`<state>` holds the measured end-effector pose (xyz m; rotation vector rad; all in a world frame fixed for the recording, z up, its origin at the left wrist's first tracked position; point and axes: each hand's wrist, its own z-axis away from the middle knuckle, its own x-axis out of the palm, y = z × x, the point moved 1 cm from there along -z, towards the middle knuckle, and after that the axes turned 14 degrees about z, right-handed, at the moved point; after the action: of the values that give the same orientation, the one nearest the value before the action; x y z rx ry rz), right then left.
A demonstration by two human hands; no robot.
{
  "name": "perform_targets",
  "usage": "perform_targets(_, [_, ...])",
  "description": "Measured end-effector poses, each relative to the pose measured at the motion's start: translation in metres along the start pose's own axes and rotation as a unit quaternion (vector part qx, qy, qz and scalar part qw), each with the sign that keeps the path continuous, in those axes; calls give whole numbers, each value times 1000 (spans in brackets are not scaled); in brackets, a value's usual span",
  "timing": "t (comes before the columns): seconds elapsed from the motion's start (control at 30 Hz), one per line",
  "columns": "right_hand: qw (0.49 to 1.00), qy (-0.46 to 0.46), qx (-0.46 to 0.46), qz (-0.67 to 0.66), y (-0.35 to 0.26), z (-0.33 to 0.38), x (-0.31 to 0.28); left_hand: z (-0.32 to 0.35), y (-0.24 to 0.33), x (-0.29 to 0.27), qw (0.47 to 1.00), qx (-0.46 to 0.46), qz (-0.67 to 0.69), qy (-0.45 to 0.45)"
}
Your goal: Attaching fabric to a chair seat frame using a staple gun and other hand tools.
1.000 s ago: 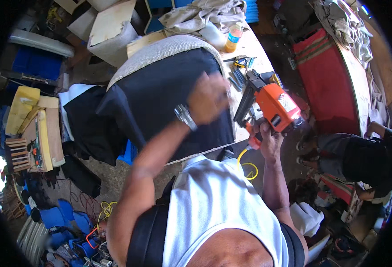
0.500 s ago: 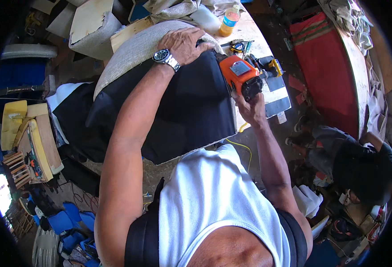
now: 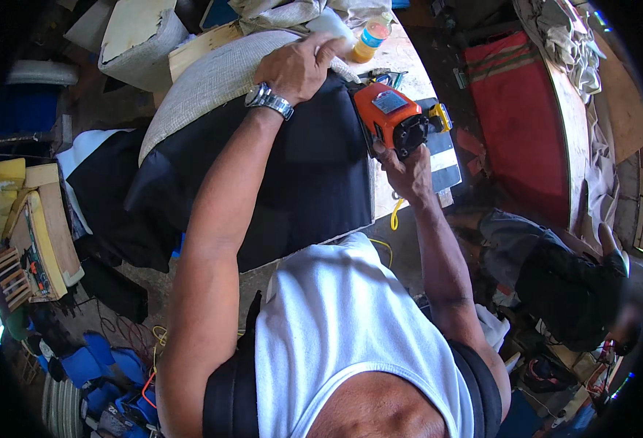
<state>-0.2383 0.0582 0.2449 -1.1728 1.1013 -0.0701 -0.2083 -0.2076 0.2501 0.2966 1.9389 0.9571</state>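
At centre frame: wooden workbench (image 3: 402, 58) in cluttered workshop, bearing cushion (image 3: 219, 80) under black fabric (image 3: 314, 175). Bench's right edge close beside red panel (image 3: 526, 139); little free room, seated person (image 3: 569, 285) lower right. Left hand (image 3: 296, 69) pressed on cushion's top edge, fingers curled over fabric. Right hand (image 3: 409, 171) clenched around orange stapler (image 3: 391, 120), upper centre. Since half a second ago: stapler lowered nearer fabric edge, left hand unmoved.

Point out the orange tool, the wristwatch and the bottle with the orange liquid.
orange tool (image 3: 388, 117), head view, on its orange body.
wristwatch (image 3: 266, 99), head view, on the metal band.
bottle (image 3: 369, 42), head view, on its side below the cap.
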Motion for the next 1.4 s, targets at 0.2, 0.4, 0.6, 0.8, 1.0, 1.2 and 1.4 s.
perform_targets(0.2, [999, 4, -20, 35, -3, -8, 6, -17, -22, -6, 986, -8, 162, 42])
perform_targets(0.4, [999, 7, -26, 26, -12, -8, 6, -24, -40, -10, 926, -40, 374, 23])
perform_targets(0.6, [1000, -2, 6, -10, -14, -8, 12, -25, -44, -10, 918, -44, 393, 24])
perform_targets(0.8, [999, -8, 31, 20, -29, -16, 15, -25, -47, -10, 932, -36, 359, 32])
perform_targets(1.0, [987, 10, 143, -66, 1, 77, 2, -23, -21, -21, 974, 82, 205, 59])
perform_targets(1.2, [912, 45, 399, -80, 70, 236, 28, 42, -2, 28, 895, 417, -152, -51])
perform_targets(1.4, [837, 216, 482, -144, 105, 340, 53, 138, 14, 136, 779, 530, -70, -328])
